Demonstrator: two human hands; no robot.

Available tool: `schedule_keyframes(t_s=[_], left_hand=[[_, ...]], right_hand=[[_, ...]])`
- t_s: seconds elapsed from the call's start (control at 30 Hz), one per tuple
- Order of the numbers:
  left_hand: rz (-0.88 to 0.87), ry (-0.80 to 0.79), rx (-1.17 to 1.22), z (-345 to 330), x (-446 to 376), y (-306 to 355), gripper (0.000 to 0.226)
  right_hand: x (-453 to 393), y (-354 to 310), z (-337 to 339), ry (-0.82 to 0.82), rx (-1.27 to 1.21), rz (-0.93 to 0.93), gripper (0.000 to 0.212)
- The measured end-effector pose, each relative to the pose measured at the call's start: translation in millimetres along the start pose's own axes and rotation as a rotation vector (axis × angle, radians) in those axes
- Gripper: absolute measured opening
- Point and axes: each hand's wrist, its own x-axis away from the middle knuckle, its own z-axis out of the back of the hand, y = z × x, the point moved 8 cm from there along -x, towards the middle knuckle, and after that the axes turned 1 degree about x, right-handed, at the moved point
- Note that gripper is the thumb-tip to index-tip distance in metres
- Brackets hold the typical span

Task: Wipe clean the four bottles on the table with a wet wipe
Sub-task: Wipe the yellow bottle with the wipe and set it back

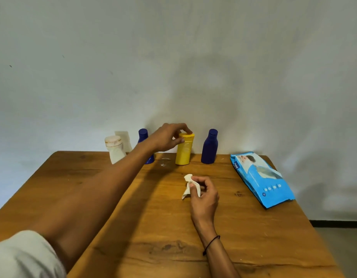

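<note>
Four bottles stand along the far edge of the wooden table [133,217]. A white bottle [115,150] is at the left. A dark blue bottle [143,136] is partly hidden behind my left forearm. A yellow bottle [184,150] stands in the middle, and a second dark blue bottle [209,146] is to its right. My left hand [167,138] reaches across and grips the yellow bottle's cap from above with fingers and thumb. My right hand [203,194] hovers over the table centre and pinches a crumpled white wet wipe [188,185].
A blue pack of wet wipes [262,179] lies on the right side of the table. A whitish smear [163,162] marks the wood left of the yellow bottle. A plain wall stands right behind the bottles. The floor shows past the table's right edge.
</note>
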Motion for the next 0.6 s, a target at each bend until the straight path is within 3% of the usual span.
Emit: schedule_keyframes(t_s=[0.2,0.33,0.43,0.6], left_hand=[[0.067,0.191,0.275,2,41,-8,0.028],[0.242,0.363,0.659,-7,104,-16,0.025],[0.475,0.481,1.159,-36,147,-22,0.021],[0.59,0.737,1.269,-43,188,-38,0.022]], right_hand=[[-6,-3,18,0.14,0.005,0.022,0.022],[-10,-4,30,0.214,-0.054,0.032,0.02],[-9,-10,22,0.153,-0.117,0.065,0.019],[-2,-12,-3,-0.018,-0.249,0.013,0.024]])
